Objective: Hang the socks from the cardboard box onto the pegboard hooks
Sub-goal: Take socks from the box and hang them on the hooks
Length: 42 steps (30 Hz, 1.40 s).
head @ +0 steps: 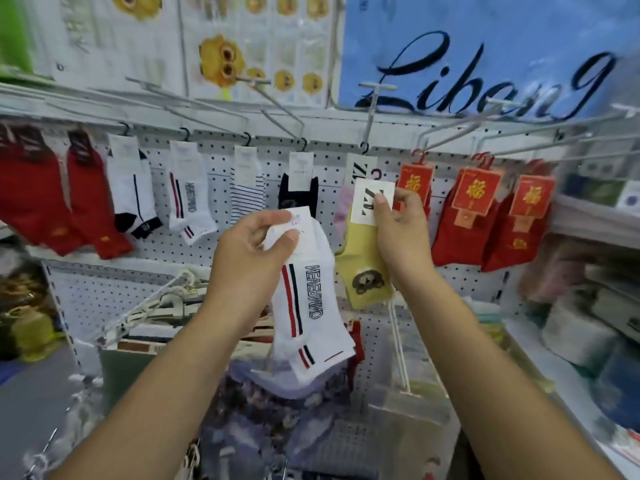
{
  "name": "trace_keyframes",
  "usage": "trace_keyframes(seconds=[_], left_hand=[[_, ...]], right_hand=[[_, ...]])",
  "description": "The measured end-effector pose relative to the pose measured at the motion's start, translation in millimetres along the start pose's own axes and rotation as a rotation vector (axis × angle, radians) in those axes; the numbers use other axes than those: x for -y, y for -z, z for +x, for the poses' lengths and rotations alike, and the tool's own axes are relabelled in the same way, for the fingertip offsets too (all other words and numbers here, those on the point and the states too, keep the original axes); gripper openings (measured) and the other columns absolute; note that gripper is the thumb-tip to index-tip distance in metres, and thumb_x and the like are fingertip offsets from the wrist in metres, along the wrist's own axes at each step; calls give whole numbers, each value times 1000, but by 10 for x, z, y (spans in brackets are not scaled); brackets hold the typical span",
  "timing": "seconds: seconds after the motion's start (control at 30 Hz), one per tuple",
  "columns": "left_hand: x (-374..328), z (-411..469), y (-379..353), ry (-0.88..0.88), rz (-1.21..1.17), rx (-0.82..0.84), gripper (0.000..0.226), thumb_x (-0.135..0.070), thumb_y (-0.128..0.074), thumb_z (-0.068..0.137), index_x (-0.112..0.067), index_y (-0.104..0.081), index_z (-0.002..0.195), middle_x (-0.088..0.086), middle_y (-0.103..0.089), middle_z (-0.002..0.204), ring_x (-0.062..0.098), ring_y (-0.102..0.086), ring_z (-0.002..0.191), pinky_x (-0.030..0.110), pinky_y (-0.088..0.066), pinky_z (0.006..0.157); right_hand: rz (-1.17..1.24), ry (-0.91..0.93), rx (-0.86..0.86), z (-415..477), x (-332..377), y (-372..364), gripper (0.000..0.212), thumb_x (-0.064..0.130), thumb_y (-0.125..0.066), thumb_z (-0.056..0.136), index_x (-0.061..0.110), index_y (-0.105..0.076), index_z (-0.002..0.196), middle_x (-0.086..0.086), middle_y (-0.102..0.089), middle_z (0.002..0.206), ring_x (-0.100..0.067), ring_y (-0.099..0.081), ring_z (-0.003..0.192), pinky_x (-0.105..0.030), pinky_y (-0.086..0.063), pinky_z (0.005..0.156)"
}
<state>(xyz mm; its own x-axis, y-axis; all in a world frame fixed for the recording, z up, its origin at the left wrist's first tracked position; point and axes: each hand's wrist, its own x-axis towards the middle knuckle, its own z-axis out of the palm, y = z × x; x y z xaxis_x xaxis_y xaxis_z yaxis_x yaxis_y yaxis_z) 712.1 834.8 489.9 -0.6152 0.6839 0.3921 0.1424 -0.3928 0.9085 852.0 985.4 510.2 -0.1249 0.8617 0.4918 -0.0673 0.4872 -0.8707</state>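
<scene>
Pinching the white striped sock by its tag with the left hand, out in front of the pegboard. Got the yellow sock pinched by its tag in the right hand, just below a hook.

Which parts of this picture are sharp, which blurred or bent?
Head view: white sock with red and black stripes, left hand and right hand fairly sharp; plain red socks at the left edge smeared; white metal rail bowed by the wide lens.
</scene>
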Motion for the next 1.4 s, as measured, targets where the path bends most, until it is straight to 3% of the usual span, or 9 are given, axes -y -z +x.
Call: trace_keyframes(seconds=[0.13, 0.23, 0.37, 0.53, 0.63, 0.83, 1.03, 1.2, 1.4], left_hand=[[-94, 154, -26, 18, -17, 35, 19, -12, -68, 96, -27, -72, 108, -10, -78, 107, 15, -77, 88, 39, -63, 73], [-106, 210, -27, 24, -23, 43, 19, -11, -68, 95, -24, -72, 109, -9, -78, 105, 15, -77, 89, 37, -63, 73], [-96, 269, -9, 14, -15, 49, 19, -11, -67, 96, -24, -71, 109, -8, -78, 104, 14, -77, 88, 37, -62, 73], [-81, 322, -13, 1, -24, 48, 19, -12, -68, 96, -25, -71, 108, -9, -78, 105, 15, -77, 89, 31, -61, 66], [-63, 326, -37, 2, -33, 53, 18, -11, -67, 96, -25, -70, 107, -10, -78, 106, 15, -77, 88, 31, -61, 66], [2, 307, -68, 23, -92, 40, 20, -9, -69, 94, -15, -54, 105, -5, -78, 104, 17, -77, 86, 32, -61, 63], [50, 256, -24, 35, -133, 12, 33, -11, -72, 92, -14, -49, 116, -3, -79, 102, 18, -77, 86, 32, -61, 61], [135, 184, 76, 48, -127, -8, 13, -17, -72, 93, -20, -73, 105, -1, -80, 96, 17, -78, 87, 31, -62, 68], [143, 158, 331, 35, -118, -105, 8, -23, -74, 92, -21, -76, 100, -2, -80, 92, 16, -78, 82, 23, -59, 60]], right_hand=[[-34, 14, -61, 415, 127, -105, 16, 38, -54, 102, 27, -50, 113, 10, -63, 81, 9, -56, 48, -13, -40, 45], [-38, 47, -42, 607, 180, -173, 14, 34, -54, 103, 26, -50, 114, 12, -63, 91, -1, -62, 67, -9, -43, 46], [-88, 37, 49, 765, 126, -269, 10, 31, -54, 103, 26, -49, 108, -5, -67, 106, -20, -65, 87, -29, -49, 69], [-103, -17, 53, 832, 36, -270, 16, 29, -56, 102, 24, -49, 115, 1, -63, 106, -14, -65, 83, -27, -49, 60], [-110, -62, 97, 886, 14, -235, 20, 29, -56, 102, 24, -50, 120, -4, -65, 113, -21, -68, 90, -38, -58, 72], [-118, -134, 237, 893, -16, -143, 29, 20, -54, 101, 20, -44, 128, -7, -67, 115, -18, -67, 95, -33, -55, 75], [-185, -77, 144, 409, -58, -10, 38, 34, -57, 101, 19, -47, 134, 12, -56, 110, 1, -54, 94, -20, -42, 68], [-54, -101, 464, -201, -13, -86, 29, 45, -59, 99, 19, -68, 108, 3, -73, 106, -14, -71, 100, -34, -60, 88], [56, -67, 626, -523, 155, -546, 23, 26, -64, 99, 6, -68, 110, -9, -77, 100, -20, -75, 93, -33, -63, 81]])
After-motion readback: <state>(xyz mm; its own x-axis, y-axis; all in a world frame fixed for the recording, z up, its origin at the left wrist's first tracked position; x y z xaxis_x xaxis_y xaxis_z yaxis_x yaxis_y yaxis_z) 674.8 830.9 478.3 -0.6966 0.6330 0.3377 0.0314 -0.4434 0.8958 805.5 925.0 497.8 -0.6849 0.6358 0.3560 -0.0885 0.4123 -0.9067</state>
